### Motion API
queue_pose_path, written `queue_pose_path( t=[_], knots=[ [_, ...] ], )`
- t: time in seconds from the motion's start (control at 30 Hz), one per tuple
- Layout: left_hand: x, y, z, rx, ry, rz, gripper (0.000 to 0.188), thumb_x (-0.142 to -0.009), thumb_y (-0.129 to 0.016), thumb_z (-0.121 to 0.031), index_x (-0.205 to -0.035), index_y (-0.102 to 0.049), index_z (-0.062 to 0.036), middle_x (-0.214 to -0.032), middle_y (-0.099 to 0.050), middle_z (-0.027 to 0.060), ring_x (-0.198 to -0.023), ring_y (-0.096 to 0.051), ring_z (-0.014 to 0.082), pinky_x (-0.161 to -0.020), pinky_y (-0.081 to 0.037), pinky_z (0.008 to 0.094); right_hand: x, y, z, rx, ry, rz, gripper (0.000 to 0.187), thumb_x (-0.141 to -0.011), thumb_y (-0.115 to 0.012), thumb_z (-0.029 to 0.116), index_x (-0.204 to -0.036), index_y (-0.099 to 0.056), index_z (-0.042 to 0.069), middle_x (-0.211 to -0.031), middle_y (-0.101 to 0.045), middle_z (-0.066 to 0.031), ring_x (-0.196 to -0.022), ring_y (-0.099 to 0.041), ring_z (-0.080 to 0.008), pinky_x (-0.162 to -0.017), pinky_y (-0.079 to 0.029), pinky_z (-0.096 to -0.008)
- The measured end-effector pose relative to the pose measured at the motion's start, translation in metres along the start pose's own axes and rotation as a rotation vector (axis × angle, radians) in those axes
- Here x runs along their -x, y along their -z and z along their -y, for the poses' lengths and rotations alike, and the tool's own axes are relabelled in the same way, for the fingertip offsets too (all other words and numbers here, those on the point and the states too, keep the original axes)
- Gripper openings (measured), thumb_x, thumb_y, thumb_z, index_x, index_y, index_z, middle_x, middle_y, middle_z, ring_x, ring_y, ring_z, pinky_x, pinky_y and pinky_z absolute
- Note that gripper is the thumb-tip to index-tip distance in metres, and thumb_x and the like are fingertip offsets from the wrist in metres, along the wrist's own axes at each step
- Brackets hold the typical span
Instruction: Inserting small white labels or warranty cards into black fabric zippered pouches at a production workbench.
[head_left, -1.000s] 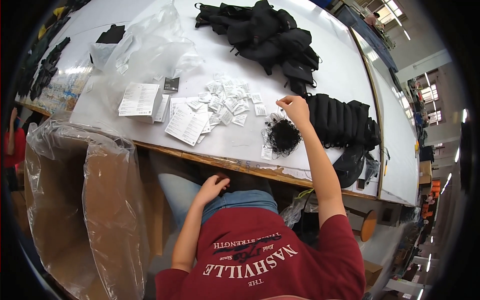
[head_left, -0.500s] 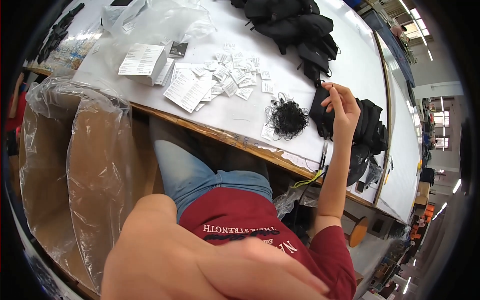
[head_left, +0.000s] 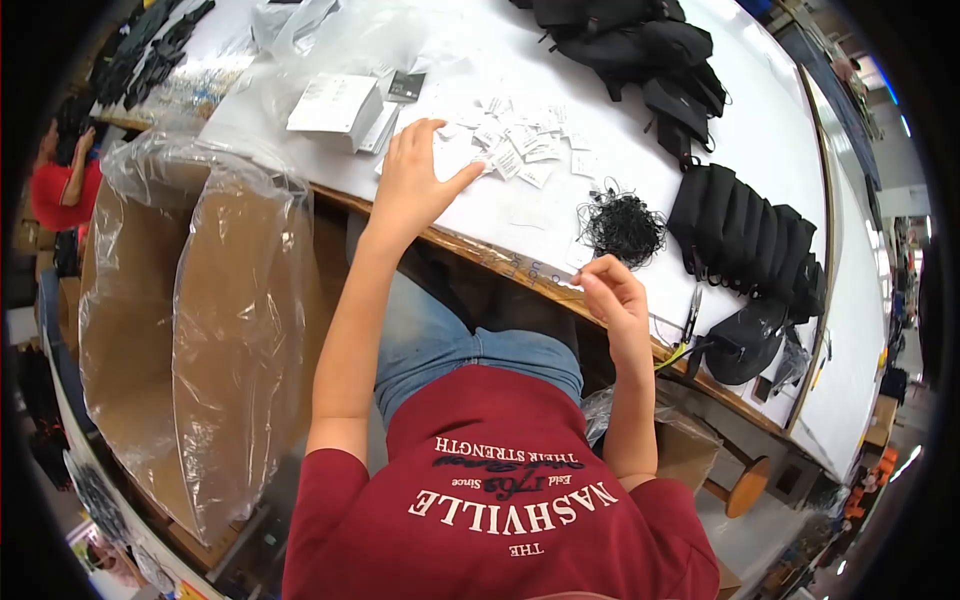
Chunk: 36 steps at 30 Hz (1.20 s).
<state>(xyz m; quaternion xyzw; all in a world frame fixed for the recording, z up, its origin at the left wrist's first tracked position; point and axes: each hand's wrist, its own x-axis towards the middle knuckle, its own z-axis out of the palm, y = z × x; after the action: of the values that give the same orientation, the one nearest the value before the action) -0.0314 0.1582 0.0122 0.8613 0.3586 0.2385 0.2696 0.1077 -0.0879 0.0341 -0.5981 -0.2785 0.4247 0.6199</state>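
The left hand (head_left: pixel 412 188) reaches over the near side of the desk (head_left: pixel 490 212), its grip wide, with the thumb well apart from the fingers and the loose white leaflets (head_left: pixel 453 152) lying under and between them; whether the fingertips already touch paper cannot be told. To lift one cleanly, the hand would do best to come down flat, press lightly on a single sheet and slide its edge free before the thumb closes, since thin paper probably clings to its neighbours. The heap of small white tags (head_left: pixel 525 140) lies just beside the thumb, so a low sweep could drag some along. The right hand (head_left: pixel 612 292) is held at the desk's front edge, near the tangle of black cords (head_left: pixel 622 228), its grip narrow, thumb and forefinger close together; whether a cord is pinched there is too small to tell. If one is, keeping it well apart from the tangle should spare it from snagging. The row of black pouches (head_left: pixel 745 225) stands to the right, with the snips (head_left: pixel 692 312) just beside its near end, points best kept clear of the wrist
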Motion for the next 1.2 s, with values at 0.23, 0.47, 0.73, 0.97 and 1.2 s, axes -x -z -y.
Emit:
queue_pose_path(
  t=[0.23, 0.47, 0.73, 0.97, 1.2],
  knots=[
    [-0.004, -0.042, 0.043, -0.337, 0.139, 0.113, 0.101, -0.065, -0.082, -0.045, -0.141, -0.03, -0.0019, -0.141, -0.033, 0.0324, -0.133, -0.03, 0.043, -0.11, -0.025, 0.0481, 0.005, 0.004, -0.005, -0.016, 0.004, 0.016, 0.011, -0.092, -0.057, 0.014, -0.089, -0.058, 0.003, -0.072, -0.052, 0.0058, -0.055, -0.031, 0.0003, -0.049, -0.023, -0.0179],
    [-0.007, -0.017, 0.03, -0.269, 0.141, 0.107, 0.092, -0.06, -0.086, -0.029, -0.134, -0.039, -0.0003, -0.135, -0.045, 0.0192, -0.124, -0.042, 0.0364, -0.103, -0.036, 0.0447, 0.003, 0.007, -0.008, -0.054, -0.027, 0.055, 0.012, -0.093, -0.057, 0.014, -0.088, -0.058, 0.003, -0.076, -0.055, 0.0049, -0.062, -0.036, 0.0, -0.055, -0.027, -0.0176],
    [0.047, 0.018, -0.05, 0.305, 0.004, -0.024, 0.055, -0.071, -0.075, -0.005, -0.123, -0.056, -0.0031, -0.104, -0.049, 0.0074, -0.103, -0.052, 0.0189, -0.091, -0.042, 0.0299, -0.002, -0.004, 0.015, 0.268, 0.095, -0.006, 0.012, -0.091, -0.059, 0.01, -0.083, -0.055, 0.002, -0.06, -0.044, 0.0061, -0.056, -0.034, -0.0015, -0.049, -0.027, -0.0212],
    [0.081, 0.003, -0.086, 0.9, 0.105, 0.071, 0.025, -0.077, -0.068, 0.005, -0.102, -0.067, -0.0012, -0.098, -0.053, 0.0044, -0.088, -0.058, 0.0106, -0.077, -0.047, 0.0221, -0.012, -0.039, 0.03, 0.498, 0.261, -0.015, 0.012, -0.086, -0.061, 0.011, -0.081, -0.054, 0.002, -0.053, -0.047, -0.0083, -0.044, -0.047, -0.0192, -0.045, -0.038, -0.03],
    [0.084, 0.002, -0.086, 0.751, 0.062, 0.054, 0.022, -0.078, -0.068, 0.005, -0.099, -0.068, -0.0009, -0.088, -0.06, 0.0038, -0.08, -0.061, 0.01, -0.071, -0.05, 0.0226, -0.015, -0.039, 0.023, 0.614, 0.303, -0.117, 0.011, -0.085, -0.061, 0.011, -0.081, -0.054, 0.003, -0.055, -0.051, -0.0096, -0.046, -0.053, -0.0225, -0.046, -0.041, -0.0323]
  ],
)
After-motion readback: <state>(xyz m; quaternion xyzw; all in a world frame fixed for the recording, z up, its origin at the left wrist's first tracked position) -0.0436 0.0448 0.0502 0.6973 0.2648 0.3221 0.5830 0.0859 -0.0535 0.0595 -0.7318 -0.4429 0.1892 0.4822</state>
